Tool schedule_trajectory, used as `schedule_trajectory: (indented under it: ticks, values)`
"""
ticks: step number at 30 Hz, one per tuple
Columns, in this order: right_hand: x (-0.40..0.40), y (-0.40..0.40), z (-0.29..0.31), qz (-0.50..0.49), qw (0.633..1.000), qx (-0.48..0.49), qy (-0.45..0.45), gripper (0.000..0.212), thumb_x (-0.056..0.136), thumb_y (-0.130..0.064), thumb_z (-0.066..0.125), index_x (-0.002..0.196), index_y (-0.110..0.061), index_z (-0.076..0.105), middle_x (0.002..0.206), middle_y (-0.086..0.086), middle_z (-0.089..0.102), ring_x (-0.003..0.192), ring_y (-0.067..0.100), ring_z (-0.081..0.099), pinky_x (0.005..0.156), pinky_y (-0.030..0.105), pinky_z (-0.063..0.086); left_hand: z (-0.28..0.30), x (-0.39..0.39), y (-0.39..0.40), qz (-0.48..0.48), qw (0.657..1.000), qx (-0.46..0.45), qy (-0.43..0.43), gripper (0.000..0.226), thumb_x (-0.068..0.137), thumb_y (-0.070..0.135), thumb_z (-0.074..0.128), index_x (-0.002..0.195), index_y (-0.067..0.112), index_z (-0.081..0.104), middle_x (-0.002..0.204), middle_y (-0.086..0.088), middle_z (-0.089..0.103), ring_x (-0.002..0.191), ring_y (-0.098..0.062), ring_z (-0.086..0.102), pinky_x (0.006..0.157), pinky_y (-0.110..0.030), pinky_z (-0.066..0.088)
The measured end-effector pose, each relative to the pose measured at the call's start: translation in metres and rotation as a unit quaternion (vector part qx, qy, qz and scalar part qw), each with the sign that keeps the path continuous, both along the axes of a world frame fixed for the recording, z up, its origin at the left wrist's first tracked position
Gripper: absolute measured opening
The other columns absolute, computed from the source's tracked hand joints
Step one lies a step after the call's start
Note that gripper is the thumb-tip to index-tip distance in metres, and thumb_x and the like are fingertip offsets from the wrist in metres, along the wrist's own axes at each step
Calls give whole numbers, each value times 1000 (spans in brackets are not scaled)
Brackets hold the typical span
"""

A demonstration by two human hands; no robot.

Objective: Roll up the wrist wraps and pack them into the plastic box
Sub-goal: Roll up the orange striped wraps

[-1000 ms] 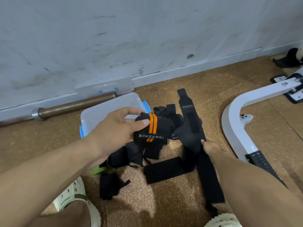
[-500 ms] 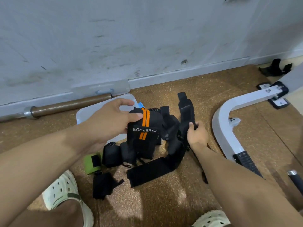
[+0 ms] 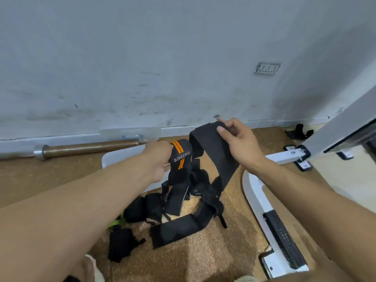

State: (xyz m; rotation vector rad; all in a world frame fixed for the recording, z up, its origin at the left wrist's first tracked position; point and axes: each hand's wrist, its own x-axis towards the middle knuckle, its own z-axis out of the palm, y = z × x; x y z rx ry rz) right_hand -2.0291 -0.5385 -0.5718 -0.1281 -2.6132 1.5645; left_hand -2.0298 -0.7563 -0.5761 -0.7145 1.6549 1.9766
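Wrap [image 3: 181, 157] with orange stripes (BOKEERS printed on it) is gripped in the left hand [image 3: 157, 159], held up over the pile of black wraps [image 3: 183, 208] on the cork floor [image 3: 213, 259]. Right hand [image 3: 238, 143] pinches the top end of a long black strap [image 3: 213, 153], lifted and hanging down. Plastic box [image 3: 120, 157] sits behind the left forearm, near the barbell [image 3: 87, 148] by the wall [image 3: 162, 58].

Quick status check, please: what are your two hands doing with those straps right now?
Left hand grips orange-striped wrap. Right hand pinches the lifted black wrap by its end. Plastic box behind the left arm, mostly hidden. Loose wraps on floor.
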Motion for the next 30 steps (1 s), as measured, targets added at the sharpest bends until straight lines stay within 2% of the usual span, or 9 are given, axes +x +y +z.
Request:
schedule_trajectory:
  ticks: [3,6,9,13,17,19,22,25,30]
  values:
    - [38,-28,27,76,997,34,-6,10,99,-27,68,94,-18,65,147,-22,53,108,-9,65,89,15,52,18,10,1,-9,998,60,2,10,99,27,65,102,18,68,89,0,70,82,-17,65,76,-32,54]
    - [64,-43,35,136,966,217,-44,14,95,-38,70,106,-29,71,147,-19,50,108,3,65,98,30,52,25,11,-1,-4,997,58,48,64,85,22,82,140,11,53,117,-9,72,95,-24,72,67,-35,61]
    - [70,-42,55,98,962,240,-85,29,96,-58,58,105,-34,70,114,-18,67,99,4,65,91,32,53,28,17,-7,-26,992,-30,117,101,81,16,86,159,26,23,143,-8,55,119,-31,62,95,-47,57]
    - [57,-27,63,26,972,54,-226,59,95,-74,44,114,-26,73,109,-7,75,101,15,72,99,43,55,32,39,-12,-154,958,-118,210,111,80,16,86,161,37,14,153,-1,45,131,-26,54,109,-40,48]
    - [36,-16,34,-21,931,-113,-345,72,87,-83,47,117,-20,68,124,12,72,112,26,68,104,51,50,29,48,-8,-311,897,-170,265,119,83,17,84,160,47,-2,127,8,65,106,-4,65,89,-15,47]
    - [32,-25,29,-9,910,-171,-377,65,91,-74,54,124,-18,64,130,15,68,114,27,66,92,46,57,30,47,-8,-345,882,-165,275,117,84,15,83,159,46,-1,121,19,62,98,14,61,80,-2,45]
    - [21,-35,21,-95,920,-251,-286,40,96,-33,71,129,-10,65,122,13,72,105,25,69,84,39,59,28,42,-2,-356,879,-157,277,110,84,11,82,160,43,10,138,23,48,120,12,48,86,3,41]
    - [4,-30,20,-166,891,-379,-186,64,91,4,71,149,-5,46,119,15,73,103,24,72,90,39,61,19,36,3,-319,909,-119,241,100,81,7,84,155,43,28,137,18,60,120,-5,62,102,-26,51]
    - [-9,-17,36,-131,890,-410,-153,38,98,2,59,131,-13,68,122,6,75,115,22,70,91,33,59,8,26,13,-266,956,-34,119,64,82,39,82,139,35,53,120,12,73,105,-7,72,85,-22,56]
